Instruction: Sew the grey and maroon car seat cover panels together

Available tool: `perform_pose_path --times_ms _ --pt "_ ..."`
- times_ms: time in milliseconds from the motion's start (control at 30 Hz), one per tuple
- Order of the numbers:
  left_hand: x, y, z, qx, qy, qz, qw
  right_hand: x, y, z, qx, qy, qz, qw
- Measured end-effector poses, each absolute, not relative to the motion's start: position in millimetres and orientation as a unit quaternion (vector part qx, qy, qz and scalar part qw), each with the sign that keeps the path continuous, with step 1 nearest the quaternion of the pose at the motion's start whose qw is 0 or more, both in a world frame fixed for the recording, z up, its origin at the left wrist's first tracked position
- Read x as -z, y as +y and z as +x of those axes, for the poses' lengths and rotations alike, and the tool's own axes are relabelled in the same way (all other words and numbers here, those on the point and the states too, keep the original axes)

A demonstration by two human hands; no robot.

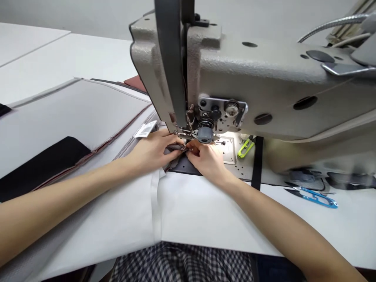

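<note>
Lying sideways, the folded cloth edge (176, 147) is just right of your left hand (155, 150) and just left of your right hand (208, 158). Both hands pinch it, neither clearly nearer. It sits close to the sewing machine (264, 82), with yellow snips (246, 148) farther right.

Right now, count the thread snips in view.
2: yellow snips on the sewing machine base, right of the right hand, and blue snips on the white table, farther right. More may be hidden among the dark things behind.
</note>
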State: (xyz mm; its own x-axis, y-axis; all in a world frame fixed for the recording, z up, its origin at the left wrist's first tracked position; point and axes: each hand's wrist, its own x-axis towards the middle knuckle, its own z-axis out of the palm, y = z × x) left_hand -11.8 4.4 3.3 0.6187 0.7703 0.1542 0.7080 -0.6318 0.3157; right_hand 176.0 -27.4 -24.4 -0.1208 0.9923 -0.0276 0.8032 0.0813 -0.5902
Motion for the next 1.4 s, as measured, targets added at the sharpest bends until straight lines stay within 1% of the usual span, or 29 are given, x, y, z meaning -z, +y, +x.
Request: perform_pose_path --times_ms 67,167,233,367,467,533,667,800,900,1100,1267,1400 --pt "-4 4 -12 -0.121 0.431 0.888 0.11 27 -27 175 -0.221 -0.713 -0.635 0.199" --pt "-4 1 -11 -0.089 0.414 0.903 0.067 29 -27 174 -0.203 -0.719 -0.633 0.202" --pt "-3 -1 -9 -0.07 0.397 0.915 0.016 29 -27 174 -0.192 -0.729 -0.629 0.191" --pt "-1 -4 -3 -0.048 0.352 0.927 -0.121 28 -24 175 -0.172 -0.759 -0.606 0.164" --pt "-2 -12 -2 -0.03 0.309 0.936 -0.165 27 -25 178 -0.165 -0.778 -0.587 0.149" --pt "-4 -19 -4 -0.025 0.306 0.939 -0.152 26 -31 182 -0.157 -0.795 -0.57 0.139" --pt "-4 -26 -11 -0.038 0.313 0.946 -0.077 25 -45 190 -0.144 -0.82 -0.539 0.131" --pt "1 -16 -18 -0.042 0.264 0.963 -0.027 28 -51 192 -0.124 -0.84 -0.514 0.123" --pt "4 -10 -19 -0.056 0.272 0.961 0.001 31 -51 190 -0.105 -0.844 -0.515 0.112" --pt "7 -9 -18 -0.079 0.296 0.952 -0.026 30 -51 187 -0.098 -0.836 -0.529 0.103" --pt "6 -10 -20 -0.073 0.242 0.967 -0.034 27 -51 187 -0.093 -0.844 -0.522 0.084" --pt "7 -13 -18 -0.08 0.297 0.951 -0.027 27 -51 186 -0.092 -0.843 -0.526 0.074"
